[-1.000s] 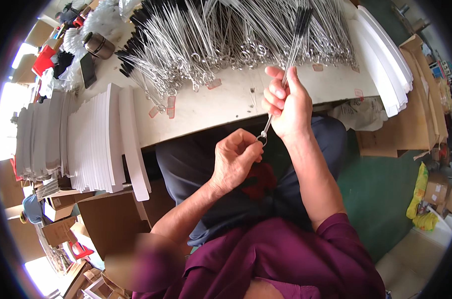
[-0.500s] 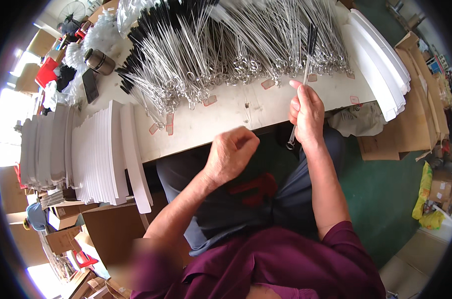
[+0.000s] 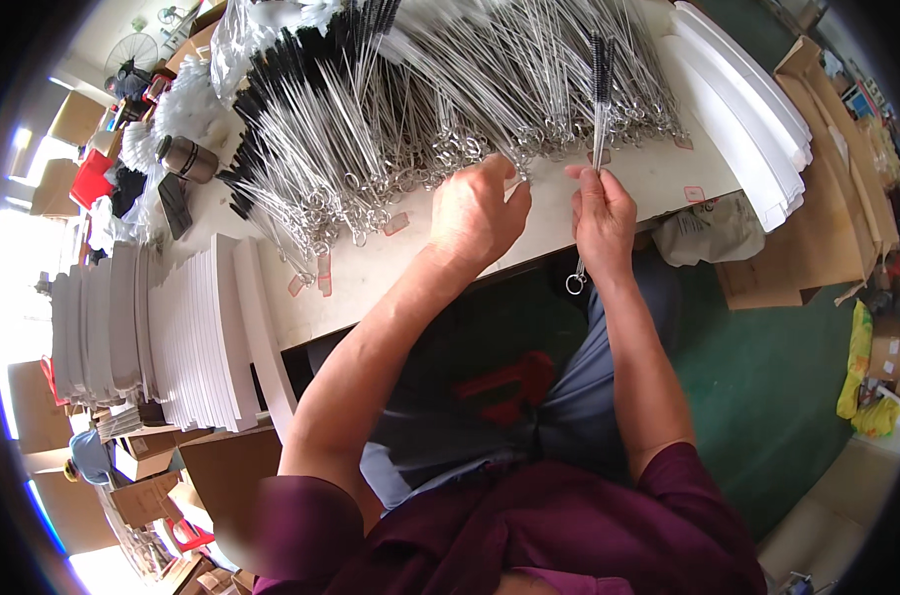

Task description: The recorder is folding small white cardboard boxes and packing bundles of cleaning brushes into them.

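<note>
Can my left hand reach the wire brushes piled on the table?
Likely yes: your left hand is beside the near edge of the piled wire brushes, their rings face it, and nothing visible blocks the way.

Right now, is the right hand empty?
No: the right hand grips at least one brush, black bristles showing above it and a ring below.

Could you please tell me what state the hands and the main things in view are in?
Right hand: closed around held wire brushes.
Held wire brushes: bristles pointing away from the person, ring end toward them.
Left hand: fingers curled by the pile's ring ends; grip unclear.
Brush pile: loosely heaped.
Left white strips: stacked side by side.
Right white strips: overlapping.
Bottle: capped.
</note>
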